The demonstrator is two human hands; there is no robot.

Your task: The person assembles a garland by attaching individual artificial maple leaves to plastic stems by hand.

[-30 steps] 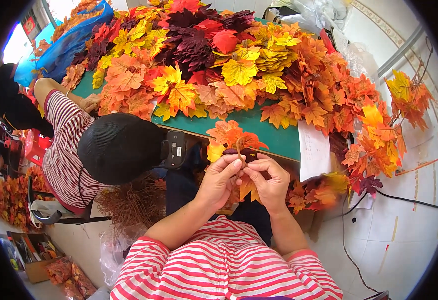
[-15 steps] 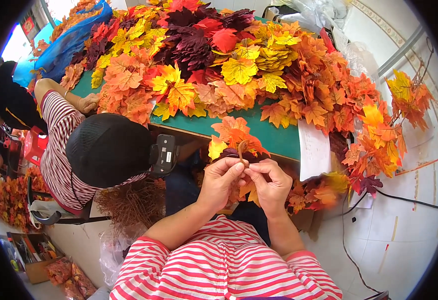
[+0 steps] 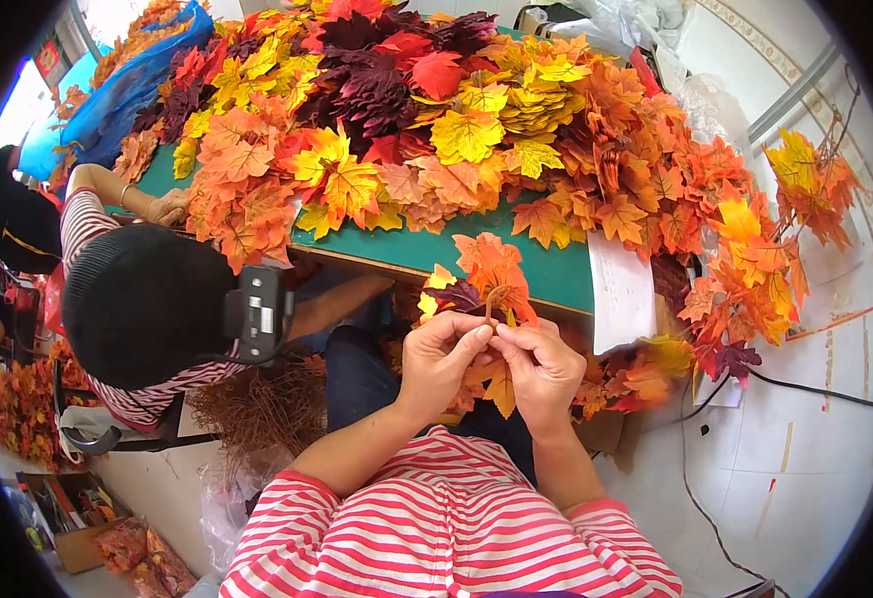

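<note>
Both my hands meet in front of my chest, just off the table's front edge. With thumb and fingers, my left hand (image 3: 443, 361) pinches the brown stem (image 3: 496, 300) of an artificial maple leaf spray. My right hand (image 3: 536, 367) pinches the same stem close beside it, the fingertips nearly touching. The stem's top curls over in a hook. Orange leaves (image 3: 496, 267) fan out beyond my fingers, with a dark purple leaf (image 3: 456, 296) and a yellow one at the left. More orange leaves hang below my hands. My fingers hide the exact grip point.
Piles of red, yellow, purple and orange artificial leaves (image 3: 466, 135) cover much of the green table (image 3: 436, 251). A paper sheet (image 3: 624, 299) hangs over its edge. A co-worker in a black cap (image 3: 147, 304) sits at left, near bundled brown stems (image 3: 257, 409). Cables (image 3: 805, 394) run at right.
The leaf spray has turned slightly in my fingers, and the purple leaf now shows more. The co-worker's head has moved left and lower, with a forearm now reaching under the table edge.
</note>
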